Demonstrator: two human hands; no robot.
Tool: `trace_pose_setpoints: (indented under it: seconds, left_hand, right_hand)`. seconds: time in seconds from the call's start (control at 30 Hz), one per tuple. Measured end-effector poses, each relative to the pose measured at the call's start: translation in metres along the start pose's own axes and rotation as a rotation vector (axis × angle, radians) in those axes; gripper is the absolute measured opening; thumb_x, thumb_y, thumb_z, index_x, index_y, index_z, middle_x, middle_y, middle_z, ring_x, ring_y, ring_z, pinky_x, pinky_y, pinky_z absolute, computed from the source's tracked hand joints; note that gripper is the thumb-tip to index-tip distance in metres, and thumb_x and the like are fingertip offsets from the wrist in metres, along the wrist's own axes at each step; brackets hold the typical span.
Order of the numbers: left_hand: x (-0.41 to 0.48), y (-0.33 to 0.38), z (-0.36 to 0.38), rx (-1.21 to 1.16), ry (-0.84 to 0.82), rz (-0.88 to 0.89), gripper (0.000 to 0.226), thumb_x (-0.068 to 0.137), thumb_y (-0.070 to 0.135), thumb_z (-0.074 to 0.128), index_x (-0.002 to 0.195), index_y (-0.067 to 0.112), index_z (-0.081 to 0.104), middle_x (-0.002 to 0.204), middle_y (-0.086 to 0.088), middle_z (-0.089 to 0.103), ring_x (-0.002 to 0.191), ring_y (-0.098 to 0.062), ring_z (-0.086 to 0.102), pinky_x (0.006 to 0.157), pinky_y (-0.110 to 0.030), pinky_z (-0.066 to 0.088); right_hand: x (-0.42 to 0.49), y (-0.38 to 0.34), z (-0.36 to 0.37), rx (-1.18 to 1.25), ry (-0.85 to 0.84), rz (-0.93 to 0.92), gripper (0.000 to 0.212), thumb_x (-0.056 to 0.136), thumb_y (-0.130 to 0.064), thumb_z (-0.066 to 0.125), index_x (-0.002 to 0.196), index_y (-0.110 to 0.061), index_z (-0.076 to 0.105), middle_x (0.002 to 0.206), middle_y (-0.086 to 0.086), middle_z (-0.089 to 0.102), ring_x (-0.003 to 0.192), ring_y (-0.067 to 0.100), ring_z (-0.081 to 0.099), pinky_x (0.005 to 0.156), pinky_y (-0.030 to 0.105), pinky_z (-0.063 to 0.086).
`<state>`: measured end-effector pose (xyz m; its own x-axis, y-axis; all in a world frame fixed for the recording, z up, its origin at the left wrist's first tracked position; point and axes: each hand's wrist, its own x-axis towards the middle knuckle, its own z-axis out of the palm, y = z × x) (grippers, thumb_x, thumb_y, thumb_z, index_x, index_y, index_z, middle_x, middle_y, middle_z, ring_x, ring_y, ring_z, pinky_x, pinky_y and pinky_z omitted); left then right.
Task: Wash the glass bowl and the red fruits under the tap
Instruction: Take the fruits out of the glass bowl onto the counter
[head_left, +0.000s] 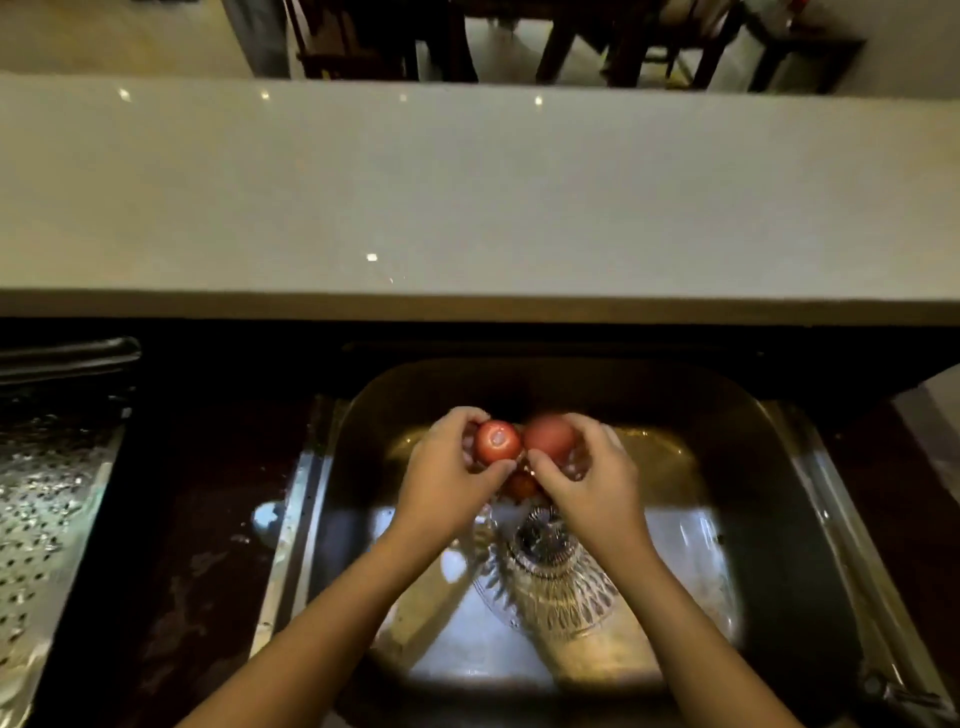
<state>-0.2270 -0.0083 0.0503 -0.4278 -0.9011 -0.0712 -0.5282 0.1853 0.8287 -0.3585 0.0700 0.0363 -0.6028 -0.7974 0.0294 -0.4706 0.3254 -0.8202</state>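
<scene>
Both hands over the steel sink (779, 467), held above the basin, each wrapped around one red fruit. Left hand (447, 467): fingers curled over the far side, thumb on the near side, clamping the left red fruit (497, 441), which shows a wet highlight on top. Right hand (597, 478): same curled grip on the right red fruit (550, 439), blurred in the frame. The two fruits touch or nearly touch side by side; thumbs meet just below them. A third red fruit (521, 486) shows in the gap under the thumbs, at 6 o'clock from the held pair; can't tell whether it's held or lying lower down.

Glass bowl (550, 587), cut pattern, sits on the sink floor at 6 o'clock from the hands, between the two forearms, apparently upright. The sink drain shows through its base. Sink floor around it looks wet and reflective.

Tap itself not clearly visible; the area at 12 o'clock from the fruits is too dark to tell. Some splash or water glint around the right-hand fingers.

At 9 o'clock from the sink: dark wet counter (197, 519), then a perforated metal tray (47, 493) at the left edge. At 12 o'clock, past the sink: a pale raised ledge (467, 197) running full width. Dark chair legs (550, 47) beyond it.
</scene>
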Motion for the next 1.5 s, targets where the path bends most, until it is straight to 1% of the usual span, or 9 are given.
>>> trace_pose_setpoints:
  seconds: [0.2,0.37,0.57,0.8,1.0,1.2,1.27,1.37,1.5]
  left_hand:
    - [-0.006,0.092,-0.076,-0.005,0.093,0.24,0.039,0.069,0.031,0.075,0.103,0.028,0.056,0.094,0.011,0.061,0.078,0.0,0.059,0.066,-0.005,0.044]
    - [0.023,0.136,-0.104,0.09,0.09,0.32,0.047,0.076,0.032,0.071,0.119,0.021,0.053,0.109,0.007,0.057,0.086,-0.003,0.052,0.065,-0.005,0.036]
    - [0.06,0.143,-0.102,0.125,0.037,0.257,0.046,0.077,0.026,0.072,0.118,0.017,0.054,0.117,-0.003,0.06,0.091,-0.01,0.052,0.075,-0.018,0.04]
    - [0.075,0.129,-0.09,0.099,-0.036,0.174,0.047,0.076,0.026,0.072,0.118,0.015,0.054,0.118,-0.006,0.06,0.093,-0.012,0.052,0.078,-0.022,0.04]
    - [0.078,0.128,-0.087,0.113,-0.036,0.174,0.047,0.077,0.028,0.071,0.12,0.015,0.053,0.119,-0.006,0.06,0.092,-0.012,0.051,0.078,-0.023,0.039]
    - [0.075,0.137,-0.093,0.178,-0.07,0.16,0.058,0.078,0.025,0.071,0.129,0.012,0.047,0.126,-0.01,0.058,0.097,-0.014,0.053,0.082,-0.022,0.039]
    - [0.064,0.137,-0.099,0.19,0.016,0.219,0.06,0.078,0.024,0.071,0.131,0.013,0.046,0.128,-0.008,0.057,0.101,-0.014,0.054,0.082,-0.022,0.04]
    - [0.031,0.124,-0.107,0.094,0.223,0.404,0.045,0.078,0.024,0.07,0.12,0.021,0.054,0.114,0.004,0.061,0.092,-0.005,0.056,0.076,-0.018,0.048]
    - [0.003,0.077,-0.084,-0.046,-0.021,0.338,0.028,0.072,0.02,0.077,0.094,0.027,0.061,0.09,0.009,0.067,0.076,-0.002,0.064,0.071,-0.013,0.05]
  right_hand:
    - [0.008,-0.102,-0.066,0.061,0.104,-0.222,0.031,0.074,-0.034,0.07,0.103,-0.03,0.059,0.093,-0.017,0.053,0.083,-0.011,0.054,0.068,-0.002,0.039]
    - [0.038,-0.144,-0.091,-0.001,0.122,-0.302,0.03,0.08,-0.033,0.068,0.107,-0.022,0.059,0.098,-0.006,0.056,0.079,-0.003,0.052,0.064,0.003,0.041]
    - [0.073,-0.144,-0.085,-0.096,0.089,-0.261,0.036,0.081,-0.035,0.068,0.111,-0.019,0.058,0.1,-0.007,0.055,0.086,0.007,0.052,0.063,0.006,0.035]
    - [0.092,-0.123,-0.077,-0.224,0.07,-0.224,0.033,0.079,-0.037,0.068,0.103,-0.015,0.061,0.098,0.0,0.061,0.084,0.014,0.056,0.075,0.026,0.049]
    - [0.095,-0.122,-0.076,-0.213,0.041,-0.193,0.035,0.08,-0.037,0.065,0.104,-0.013,0.058,0.095,0.0,0.054,0.084,0.015,0.052,0.071,0.024,0.041]
    - [0.094,-0.128,-0.083,-0.265,-0.021,-0.164,0.042,0.081,-0.037,0.065,0.111,-0.008,0.057,0.105,0.008,0.057,0.099,0.023,0.055,0.086,0.037,0.05]
    - [0.09,-0.128,-0.09,-0.283,-0.022,-0.167,0.053,0.081,-0.039,0.065,0.123,-0.009,0.052,0.114,0.009,0.055,0.107,0.024,0.052,0.093,0.041,0.048]
    - [0.068,-0.117,-0.105,-0.22,0.016,-0.215,0.055,0.08,-0.04,0.066,0.127,-0.017,0.048,0.114,0.001,0.052,0.105,0.017,0.05,0.09,0.033,0.048]
    - [0.022,-0.08,-0.104,-0.026,0.018,-0.248,0.03,0.078,-0.03,0.07,0.106,-0.024,0.06,0.095,-0.006,0.058,0.082,0.007,0.056,0.068,0.013,0.044]
